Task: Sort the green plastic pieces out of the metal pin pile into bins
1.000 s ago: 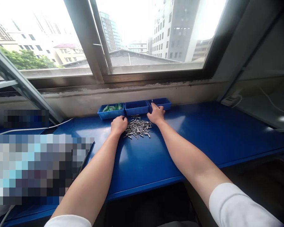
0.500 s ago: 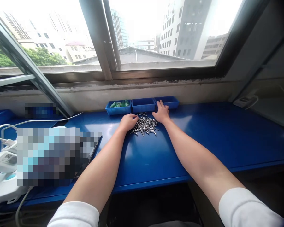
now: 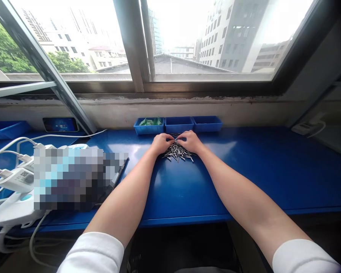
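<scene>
A window [image 3: 213, 41] is filling the wall behind a blue desk [image 3: 179, 201]. At far left, a blue tray [image 3: 7, 131] is sitting beyond a white power strip [image 3: 8, 214] carrying plugs and cables. A phone [image 3: 60, 124] is standing near the wall, its screen glowing. A pixelated item [image 3: 68, 180] is covering part of the area right of the strip. Next, the left bin [image 3: 149, 130] is holding green packets [image 3: 150, 121]. The left hand [image 3: 161, 144] is bordering the left side of a pile of metal pins [image 3: 177, 153], thumb and finger bending together. The pile is lying on the desk between and under both grips, spreading toward the near edge. The middle bin [image 3: 179, 127] is standing behind it. The right hand [image 3: 191, 142] is bordering the pile's right side, fingers curling inward. Whether either grip is closing on a pin cannot be told. The right bin [image 3: 208, 127] is ending the row.
</scene>
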A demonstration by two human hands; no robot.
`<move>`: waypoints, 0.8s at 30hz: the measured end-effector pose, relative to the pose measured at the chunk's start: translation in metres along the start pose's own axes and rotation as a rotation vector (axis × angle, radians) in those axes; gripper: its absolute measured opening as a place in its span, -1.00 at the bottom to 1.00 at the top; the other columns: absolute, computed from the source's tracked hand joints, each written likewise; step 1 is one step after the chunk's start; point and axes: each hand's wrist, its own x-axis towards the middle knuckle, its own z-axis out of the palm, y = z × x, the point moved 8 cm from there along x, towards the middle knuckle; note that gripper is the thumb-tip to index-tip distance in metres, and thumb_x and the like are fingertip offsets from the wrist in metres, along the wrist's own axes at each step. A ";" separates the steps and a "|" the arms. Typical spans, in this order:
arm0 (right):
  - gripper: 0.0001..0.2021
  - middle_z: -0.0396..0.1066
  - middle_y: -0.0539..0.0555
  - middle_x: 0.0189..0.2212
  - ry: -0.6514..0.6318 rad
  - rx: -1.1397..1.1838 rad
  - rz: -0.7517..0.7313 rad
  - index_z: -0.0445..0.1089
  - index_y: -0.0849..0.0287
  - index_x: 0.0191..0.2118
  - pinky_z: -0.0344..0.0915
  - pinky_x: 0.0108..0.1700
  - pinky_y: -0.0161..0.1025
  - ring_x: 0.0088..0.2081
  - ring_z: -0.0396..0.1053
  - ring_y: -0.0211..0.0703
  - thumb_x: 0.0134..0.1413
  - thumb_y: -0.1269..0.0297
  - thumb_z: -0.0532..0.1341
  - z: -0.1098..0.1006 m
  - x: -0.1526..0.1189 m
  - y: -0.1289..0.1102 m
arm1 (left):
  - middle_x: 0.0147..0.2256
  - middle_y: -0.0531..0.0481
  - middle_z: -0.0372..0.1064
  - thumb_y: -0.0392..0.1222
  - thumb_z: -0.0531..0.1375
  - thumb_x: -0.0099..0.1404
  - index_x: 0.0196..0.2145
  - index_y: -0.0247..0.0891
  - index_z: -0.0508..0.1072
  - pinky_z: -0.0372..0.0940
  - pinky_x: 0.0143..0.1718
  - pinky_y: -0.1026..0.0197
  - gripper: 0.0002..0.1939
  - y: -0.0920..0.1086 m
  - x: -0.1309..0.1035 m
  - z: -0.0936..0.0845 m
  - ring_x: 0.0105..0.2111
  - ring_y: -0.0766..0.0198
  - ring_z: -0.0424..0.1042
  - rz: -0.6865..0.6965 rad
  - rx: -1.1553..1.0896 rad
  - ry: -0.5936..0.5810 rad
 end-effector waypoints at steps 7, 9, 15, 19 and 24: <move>-0.84 0.47 0.04 -0.32 -0.057 -0.006 -0.029 0.54 0.08 -0.35 0.19 -0.08 -0.13 -0.20 0.26 -0.08 0.02 0.22 0.20 0.009 0.002 -0.004 | -0.26 -0.01 0.51 -0.13 0.15 0.17 -0.33 -0.11 0.58 0.23 -0.05 0.14 -0.81 0.005 0.000 0.001 -0.18 0.09 0.42 0.019 0.048 -0.018; -0.85 0.47 0.04 -0.31 -0.045 -0.007 -0.035 0.53 0.09 -0.37 0.18 -0.09 -0.15 -0.21 0.26 -0.09 0.04 0.26 0.19 0.009 0.003 -0.005 | -0.25 -0.01 0.50 -0.14 0.15 0.18 -0.34 -0.11 0.57 0.20 -0.03 0.12 -0.81 0.007 0.000 0.002 -0.17 0.09 0.42 0.040 0.059 -0.006; -0.84 0.44 0.07 -0.36 0.003 -0.024 0.004 0.46 0.17 -0.38 0.19 -0.15 -0.20 -0.22 0.25 -0.09 0.10 0.31 0.14 0.006 0.003 -0.004 | -0.24 0.03 0.48 -0.17 0.12 0.22 -0.32 -0.14 0.52 0.15 0.02 0.14 -0.83 0.014 -0.002 -0.001 -0.16 0.18 0.40 0.070 0.011 0.047; -0.76 0.43 0.09 -0.39 0.061 -0.022 0.025 0.40 0.17 -0.40 0.19 -0.17 -0.20 -0.24 0.27 -0.08 0.19 0.27 0.03 -0.001 0.003 -0.004 | -0.25 0.03 0.48 -0.18 0.13 0.21 -0.33 -0.16 0.50 0.12 0.02 0.14 -0.86 0.020 -0.003 -0.009 -0.18 0.20 0.40 0.100 -0.038 0.119; -0.62 0.39 0.08 -0.54 0.112 0.030 0.039 0.35 0.15 -0.54 0.19 -0.24 -0.22 -0.37 0.32 -0.12 0.22 0.18 -0.03 -0.008 0.001 -0.006 | -0.28 0.00 0.48 -0.13 0.10 0.26 -0.33 -0.18 0.51 0.08 0.03 0.08 -0.80 0.021 -0.003 -0.011 -0.19 0.18 0.40 0.104 -0.008 0.149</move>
